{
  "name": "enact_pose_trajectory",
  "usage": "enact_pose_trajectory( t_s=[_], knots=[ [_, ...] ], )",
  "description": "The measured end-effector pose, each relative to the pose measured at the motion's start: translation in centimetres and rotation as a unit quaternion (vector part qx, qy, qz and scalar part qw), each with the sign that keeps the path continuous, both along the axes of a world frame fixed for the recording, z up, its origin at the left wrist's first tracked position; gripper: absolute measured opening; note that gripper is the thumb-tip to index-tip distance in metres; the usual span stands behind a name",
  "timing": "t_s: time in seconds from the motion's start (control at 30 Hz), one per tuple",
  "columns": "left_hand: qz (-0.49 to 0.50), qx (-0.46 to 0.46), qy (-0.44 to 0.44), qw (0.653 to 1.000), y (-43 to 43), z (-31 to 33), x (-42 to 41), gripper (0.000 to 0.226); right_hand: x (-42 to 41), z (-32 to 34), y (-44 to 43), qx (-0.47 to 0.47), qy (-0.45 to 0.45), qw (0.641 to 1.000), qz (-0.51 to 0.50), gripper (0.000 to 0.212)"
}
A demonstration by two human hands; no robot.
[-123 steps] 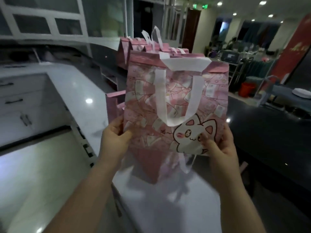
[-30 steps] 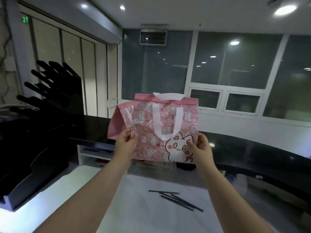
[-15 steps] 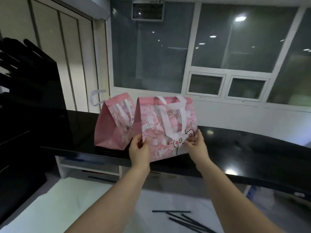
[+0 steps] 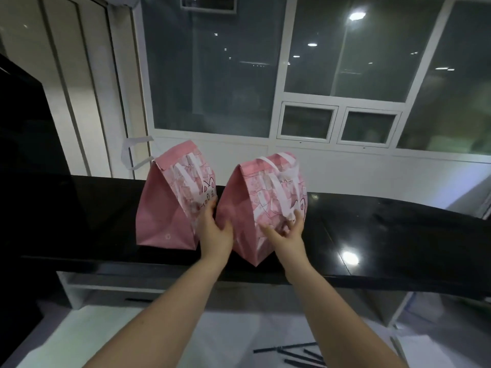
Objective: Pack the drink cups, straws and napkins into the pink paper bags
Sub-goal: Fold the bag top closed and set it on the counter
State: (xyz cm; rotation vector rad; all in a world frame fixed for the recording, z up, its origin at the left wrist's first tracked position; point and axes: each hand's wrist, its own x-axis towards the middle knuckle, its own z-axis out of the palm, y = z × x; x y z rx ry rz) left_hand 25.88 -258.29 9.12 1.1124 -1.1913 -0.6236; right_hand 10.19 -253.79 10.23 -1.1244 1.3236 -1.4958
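Right bag (image 4: 240,205) now turned side-on; L hand (image 4: 215,235), R hand (image 4: 285,235) press it, fingers (image 4: 297,217) straight (on counter (image 4: 398,235)).

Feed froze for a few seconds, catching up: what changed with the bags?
The carried pink bag came down from the air onto the black counter and now stands beside the other pink bag, turned side-on. The left hand and right hand no longer pinch its lower corners; they rest against it. The other pink bag stayed on the counter.
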Motion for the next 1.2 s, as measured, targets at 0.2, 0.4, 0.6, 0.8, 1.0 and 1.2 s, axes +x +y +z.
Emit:
enact_pose_trajectory(
  t_s=[0.2, 0.4, 0.6, 0.8, 1.0, 1.2],
  knots=[
    [-0.067, 0.051, -0.007, 0.996, -1.8, -0.5, 1.0, 0.046, 3.5, -1.4, -0.1, -0.005, 0.086, 0.994, -0.073, 0.109],
    [-0.005, -0.011, -0.025, 1.000, 0.5, -1.7, 2.1, 0.035, 3.7, -0.6, -1.6, -0.008, 0.052, 0.998, -0.019, 0.079],
    [0.053, -0.007, -0.070, 0.996, 1.2, -1.2, 3.9, 0.026, 6.1, -1.4, -2.7, -0.014, 0.069, 0.997, -0.023, 0.063],
    [0.068, 0.006, -0.120, 0.990, 3.4, -3.8, 6.0, 0.027, 5.3, -4.1, -0.9, -0.013, 0.130, 0.990, -0.056, 0.045],
    [0.072, 0.060, -0.114, 0.989, 3.1, -3.8, 7.3, 0.019, 5.9, -3.5, -1.1, 0.010, 0.187, 0.979, -0.076, 0.032],
    [0.080, 0.096, -0.108, 0.986, 2.2, -3.0, 7.1, 0.020, 6.3, -3.0, -3.0, 0.046, 0.239, 0.968, -0.067, 0.036]
  ],
)
